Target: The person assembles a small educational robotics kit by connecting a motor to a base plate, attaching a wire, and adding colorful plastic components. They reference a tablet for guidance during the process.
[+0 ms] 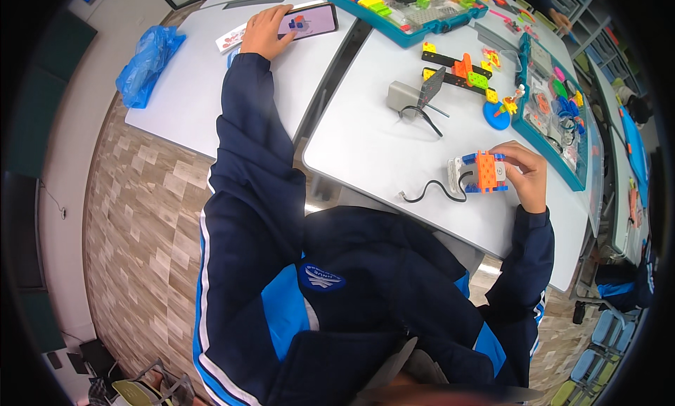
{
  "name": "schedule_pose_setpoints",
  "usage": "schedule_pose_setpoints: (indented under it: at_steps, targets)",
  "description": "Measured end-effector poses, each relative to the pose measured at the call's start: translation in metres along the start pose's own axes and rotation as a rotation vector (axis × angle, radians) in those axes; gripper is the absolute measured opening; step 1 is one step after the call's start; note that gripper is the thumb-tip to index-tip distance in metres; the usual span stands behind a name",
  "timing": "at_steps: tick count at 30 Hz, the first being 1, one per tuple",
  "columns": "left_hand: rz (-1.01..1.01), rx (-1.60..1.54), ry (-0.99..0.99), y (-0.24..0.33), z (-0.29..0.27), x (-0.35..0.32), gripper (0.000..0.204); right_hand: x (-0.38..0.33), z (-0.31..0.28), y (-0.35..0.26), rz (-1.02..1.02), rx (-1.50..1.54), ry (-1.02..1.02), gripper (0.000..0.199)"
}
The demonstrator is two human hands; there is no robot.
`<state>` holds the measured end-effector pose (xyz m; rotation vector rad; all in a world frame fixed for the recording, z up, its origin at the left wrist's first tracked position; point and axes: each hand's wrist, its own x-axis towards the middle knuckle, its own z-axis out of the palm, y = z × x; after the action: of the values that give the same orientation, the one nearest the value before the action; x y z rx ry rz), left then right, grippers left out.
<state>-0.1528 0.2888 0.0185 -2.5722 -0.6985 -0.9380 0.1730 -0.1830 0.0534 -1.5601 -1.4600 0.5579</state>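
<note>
My left hand [264,33] is at the far left table, thumb and fingers closed round the left end of a smartphone [316,22]. On its screen is a picture of a small red and blue model. Near the front edge of the right table, my right hand [526,174] grips a building-kit block assembly [486,172] by its right side. The assembly has an orange plate, blue connectors and a grey-white part, and a black cable [439,186] trails from it across the tabletop. The right fingertips are partly hidden behind it.
Beyond it stand a grey box with a dark panel [404,98], a model of black beams [457,72] and a blue wheel [497,115]. Teal parts cases [517,121] lie right and far. A blue plastic bag [149,65] hangs at the left table's edge. Another person's hand [560,21] shows far right.
</note>
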Motion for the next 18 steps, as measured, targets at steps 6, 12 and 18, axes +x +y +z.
schedule_pose_setpoints:
  at_steps: [6,12,18]
  targets:
    - [0.002,0.003,0.009,0.0002,0.0006,0.0003,0.055,0.0,-0.0004,0.0005,0.008,-0.003,-0.003,0.02]
    - [0.001,-0.019,0.027,-0.0022,0.0038,-0.0006,0.055,0.0003,-0.0005,-0.0009,-0.004,-0.007,-0.003,0.019]
    - [-0.039,0.0,0.016,-0.0039,0.0084,-0.0015,0.057,-0.0002,-0.0015,0.0012,0.004,-0.012,-0.002,0.019]
